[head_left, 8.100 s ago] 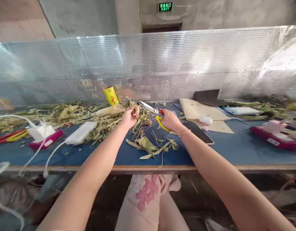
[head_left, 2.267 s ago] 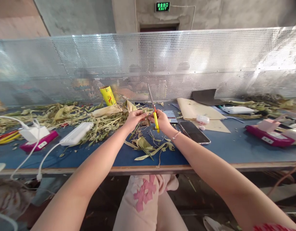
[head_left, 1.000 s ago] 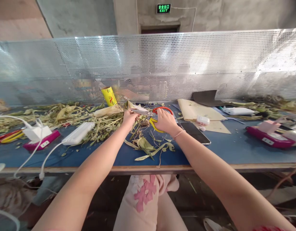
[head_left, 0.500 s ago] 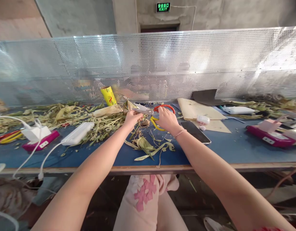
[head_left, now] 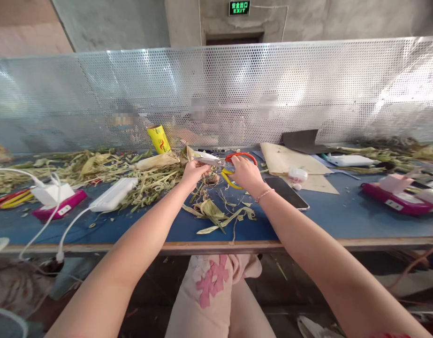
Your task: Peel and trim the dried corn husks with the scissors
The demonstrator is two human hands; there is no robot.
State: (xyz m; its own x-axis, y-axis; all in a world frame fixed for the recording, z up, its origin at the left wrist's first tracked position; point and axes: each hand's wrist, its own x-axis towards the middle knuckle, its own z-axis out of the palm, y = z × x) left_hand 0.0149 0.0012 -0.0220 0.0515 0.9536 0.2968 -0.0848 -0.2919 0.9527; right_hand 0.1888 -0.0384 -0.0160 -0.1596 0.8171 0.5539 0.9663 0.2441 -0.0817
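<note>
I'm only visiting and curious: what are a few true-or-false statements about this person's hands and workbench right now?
The right hand holds scissors with red and yellow handles. True.
The left hand is out of sight. False: the left hand is up at the scissor blades.
A yellow roll sits by the mesh screen. True.
A dark phone lies on the table beside the right wrist. True.
The table top is red. False: it is blue.

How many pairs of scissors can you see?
2: scissors in the right hand; spare scissors at the far left of the bench. Husks may hide more.
</note>
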